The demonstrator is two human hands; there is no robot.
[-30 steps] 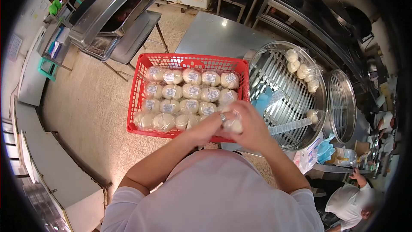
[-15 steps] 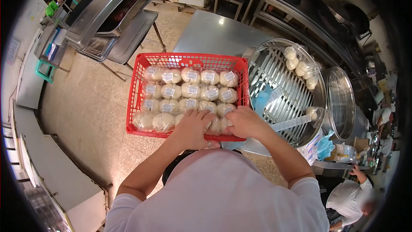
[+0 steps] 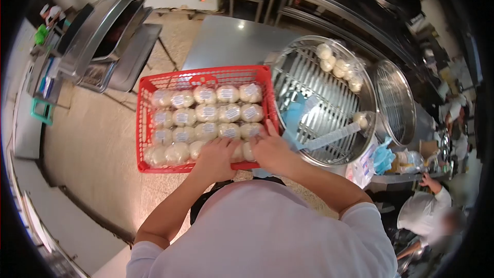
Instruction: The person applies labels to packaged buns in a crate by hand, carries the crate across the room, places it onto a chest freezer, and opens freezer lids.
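A red plastic basket (image 3: 140, 139) holds rows of white buns (image 3: 206, 94) in clear wrapping, many with printed labels. Over the right part of the nearest row, my left hand (image 3: 217, 157) closes on a clear bag of buns (image 3: 176, 153), its fingers on top and its thumb near the front rim. My right hand (image 3: 272, 149) is at the basket's front right corner, touching the buns at that end. Its fingers are stretched out and apart. Both palms hide some of the buns beneath them.
A large round slatted steamer tray (image 3: 324, 100) stands to the right, with bagged buns (image 3: 339, 67) and a strip of labels (image 3: 334, 136) on it. Another steamer tray (image 3: 395, 100) leans beyond. A steel table (image 3: 226, 44) lies behind. Another person (image 3: 424, 208) is at lower right.
The view has shifted, so the basket and trays appear farther left. My right hand's fingers have straightened and reach up along the basket's right end. My left hand stays on the front row.
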